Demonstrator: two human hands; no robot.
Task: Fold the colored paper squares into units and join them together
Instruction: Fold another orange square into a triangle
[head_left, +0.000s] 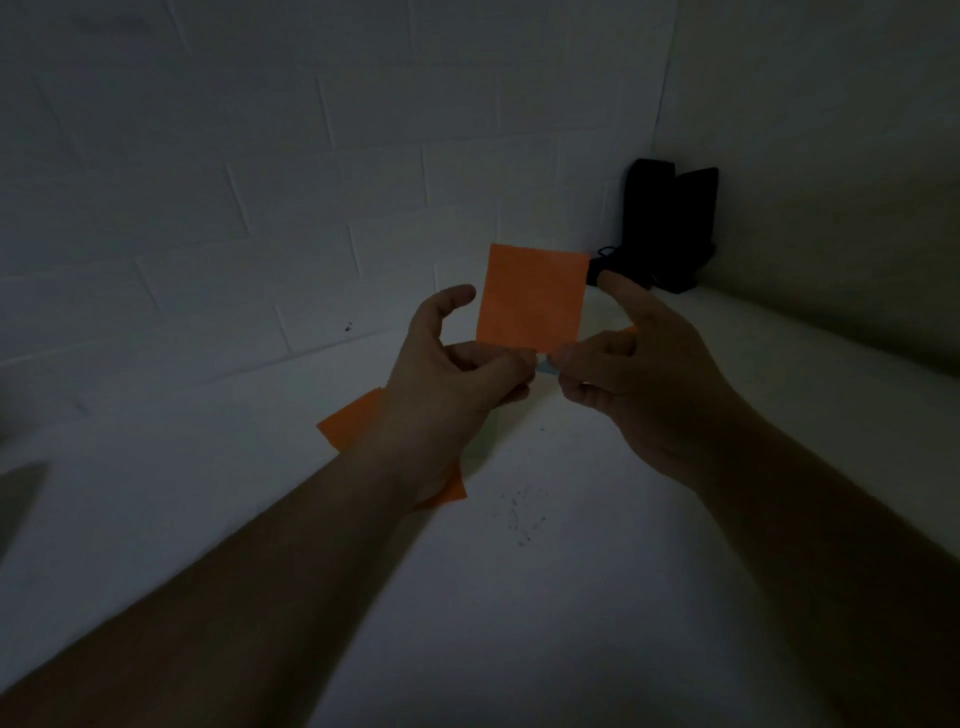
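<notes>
left hand (457, 374) and right hand (628, 374) pinch the orange square's (532, 299) bottom edge, above the table (571, 597).

Orange paper square (532, 299) upright; probably unfolded.

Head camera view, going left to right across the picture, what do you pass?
Orange paper lying on the table → left hand → orange square held upright → right hand → dark objects in the wall corner.
</notes>
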